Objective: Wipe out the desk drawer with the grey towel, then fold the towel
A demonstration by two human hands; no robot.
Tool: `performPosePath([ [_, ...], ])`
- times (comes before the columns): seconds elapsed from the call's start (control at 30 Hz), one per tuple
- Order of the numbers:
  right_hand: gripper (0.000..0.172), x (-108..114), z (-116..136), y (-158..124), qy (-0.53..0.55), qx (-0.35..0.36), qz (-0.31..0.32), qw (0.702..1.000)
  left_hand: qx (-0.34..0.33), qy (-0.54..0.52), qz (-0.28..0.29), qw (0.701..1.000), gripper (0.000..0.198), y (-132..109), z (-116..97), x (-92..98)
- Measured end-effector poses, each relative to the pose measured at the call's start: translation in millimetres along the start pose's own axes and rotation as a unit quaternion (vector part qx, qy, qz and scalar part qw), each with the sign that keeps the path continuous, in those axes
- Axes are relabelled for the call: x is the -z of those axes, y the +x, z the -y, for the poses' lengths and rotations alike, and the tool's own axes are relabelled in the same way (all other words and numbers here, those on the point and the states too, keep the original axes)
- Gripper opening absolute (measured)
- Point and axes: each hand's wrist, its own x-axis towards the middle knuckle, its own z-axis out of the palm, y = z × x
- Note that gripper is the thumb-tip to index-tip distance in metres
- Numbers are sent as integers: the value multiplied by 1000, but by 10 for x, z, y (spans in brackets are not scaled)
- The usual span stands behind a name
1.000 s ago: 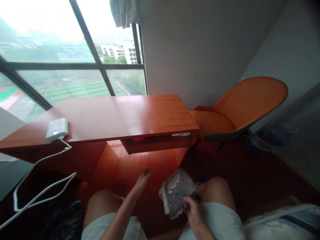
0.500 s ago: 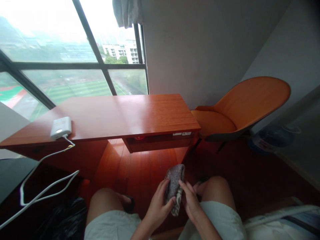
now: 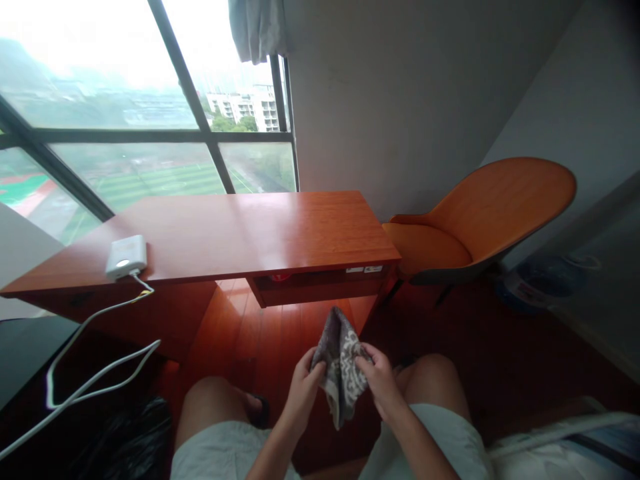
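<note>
Between my knees, a folded grey cloth (image 3: 351, 363) with a pale scroll pattern hangs in the air above the floor. My left hand (image 3: 304, 379) pinches its left edge with the thumb on top. On the other side, my right hand (image 3: 381, 379) grips the patterned right part, thumb also on top. The folds stand partly spread, with a dark gap down the middle and a pointed corner at the top. The fingers under the cloth are hidden.
A reddish wooden desk (image 3: 280, 230) stands ahead under the window. On its left end lies a white power bank (image 3: 127, 256) with a white cable (image 3: 95, 308). At the right are an orange chair (image 3: 515, 207) and a large water bottle (image 3: 540, 283). A black plastic bag (image 3: 130, 437) lies lower left.
The cloth was a compact folded bundle and now is spread partly apart. My hands have moved away from each other, the left one further left and up.
</note>
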Motion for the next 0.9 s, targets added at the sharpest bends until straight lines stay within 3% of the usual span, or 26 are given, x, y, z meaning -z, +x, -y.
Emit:
performPosePath([
  [0.17, 27, 297, 298, 180, 13, -12, -3, 1000, 51, -49, -11, 997, 31, 151, -131, 313],
  [0.33, 39, 476, 597, 312, 61, -29, -28, 997, 151, -119, -45, 980, 33, 191, -292, 511],
  [0.43, 45, 534, 738, 304, 108, -63, 8, 992, 220, -151, -24, 964, 28, 188, -289, 590],
  [0.5, 40, 558, 812, 271, 132, -81, 45, 987, 227, -164, -8, 960, 28, 213, -219, 649],
  [0.6, 30, 534, 890, 213, 148, -107, 67, 981, 164, -136, -46, 976, 30, 314, -56, 729],
  [0.7, 28, 385, 927, 163, 162, -126, 70, 976, 41, 6, -159, 986, 41, 406, 34, 706],
  [0.77, 27, 216, 922, 149, 174, -115, 71, 975, -39, 100, -179, 978, 46, 378, -13, 584],
  [0.83, 25, 22, 893, 162, 182, -90, 67, 977, -88, 130, -94, 983, 44, 250, -135, 381],
  [0.9, 23, -162, 849, 200, 184, -67, 46, 980, -107, 97, 61, 988, 42, 61, -283, 140],
])
